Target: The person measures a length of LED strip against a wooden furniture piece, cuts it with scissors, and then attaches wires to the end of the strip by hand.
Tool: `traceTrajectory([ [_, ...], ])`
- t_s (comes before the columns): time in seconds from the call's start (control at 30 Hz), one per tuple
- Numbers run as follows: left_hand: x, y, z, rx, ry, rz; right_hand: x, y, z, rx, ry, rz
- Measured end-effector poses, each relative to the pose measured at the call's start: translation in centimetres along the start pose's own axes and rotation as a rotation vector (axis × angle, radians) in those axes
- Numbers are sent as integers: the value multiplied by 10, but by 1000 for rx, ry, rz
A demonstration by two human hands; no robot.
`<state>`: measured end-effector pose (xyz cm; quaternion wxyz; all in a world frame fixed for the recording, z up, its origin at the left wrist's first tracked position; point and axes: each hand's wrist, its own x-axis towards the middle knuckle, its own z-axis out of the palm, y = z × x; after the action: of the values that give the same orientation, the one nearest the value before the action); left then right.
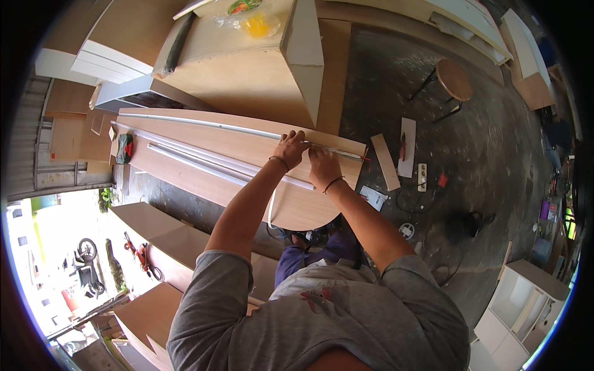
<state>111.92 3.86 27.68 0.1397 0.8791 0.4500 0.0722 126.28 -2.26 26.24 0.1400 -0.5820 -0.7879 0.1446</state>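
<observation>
A long, thin, pale channel strip (204, 119) lies along the far edge of a wood-toned board (235, 142). My left hand (290, 149) has its fingers bent down onto this strip, pinching it near its right part. Close beside it, my right hand (324, 167) also grips the strip with fingers together. Thin red wire (366, 159) sticks out at the strip's right end. More white strips (198, 164) lie lengthwise on the board, left of my forearms. A narrow white band (271, 207) curves over the board's near edge. What lies directly under my fingertips is hidden.
A large wooden cabinet (241, 74) stands just beyond the board. A green and red pouch (124, 148) sits at the board's left end. On the floor to the right are a round stool (453, 80), loose panels (387, 162), pliers (403, 148) and a power strip (422, 177).
</observation>
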Motion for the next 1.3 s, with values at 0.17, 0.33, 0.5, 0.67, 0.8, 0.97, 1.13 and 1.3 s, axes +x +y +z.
traceTrajectory([
  [0.17,-31,12,-7,-115,244,-276,10,-3,-2,-14,-78,12],
  [0.33,-165,54,6,-169,815,-798,17,4,-9,-116,-210,71],
  [0.5,-295,70,126,-550,525,-1203,21,0,-13,-83,-168,24],
  [0.67,-278,49,115,-852,60,-1089,28,4,-10,-184,-290,29],
  [0.8,-326,5,50,-449,-140,-1100,35,-5,-23,-206,-356,105],
  [0.97,-415,-87,-66,120,-57,-1119,38,-1,-12,-247,-302,146],
  [1.13,-505,-166,-162,483,340,-1164,31,-9,-12,-269,-294,205],
  [1.3,-593,-234,-292,360,655,-1045,37,15,6,-223,-195,235],
])
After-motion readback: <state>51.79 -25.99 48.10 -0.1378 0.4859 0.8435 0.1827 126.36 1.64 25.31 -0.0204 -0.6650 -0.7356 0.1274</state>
